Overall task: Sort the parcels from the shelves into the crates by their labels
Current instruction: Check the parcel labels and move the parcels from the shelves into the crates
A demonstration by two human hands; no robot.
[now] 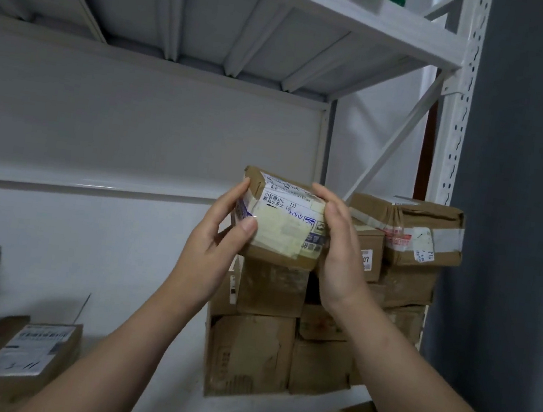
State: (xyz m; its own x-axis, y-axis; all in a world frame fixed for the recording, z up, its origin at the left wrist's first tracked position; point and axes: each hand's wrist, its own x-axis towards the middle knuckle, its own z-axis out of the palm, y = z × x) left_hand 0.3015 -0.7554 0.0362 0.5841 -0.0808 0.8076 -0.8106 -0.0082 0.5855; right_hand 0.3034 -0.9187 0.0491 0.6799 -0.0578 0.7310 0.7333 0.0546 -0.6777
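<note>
A small brown cardboard parcel (282, 219) with a white printed label and clear tape is held up in front of the shelf. My left hand (214, 250) grips its left end, thumb across the front face. Its right end is held by my right hand (338, 249), whose fingers curl round the top edge. The parcel hangs just above a stack of worn cardboard parcels (254, 352) on the white shelf (124, 369). No crate is in view.
A taped parcel (408, 230) tops the stack at the right, against the perforated white upright (455, 133). Two labelled parcels (26, 353) lie at the lower left. Another shelf board (285, 35) runs overhead. A grey wall stands at the right.
</note>
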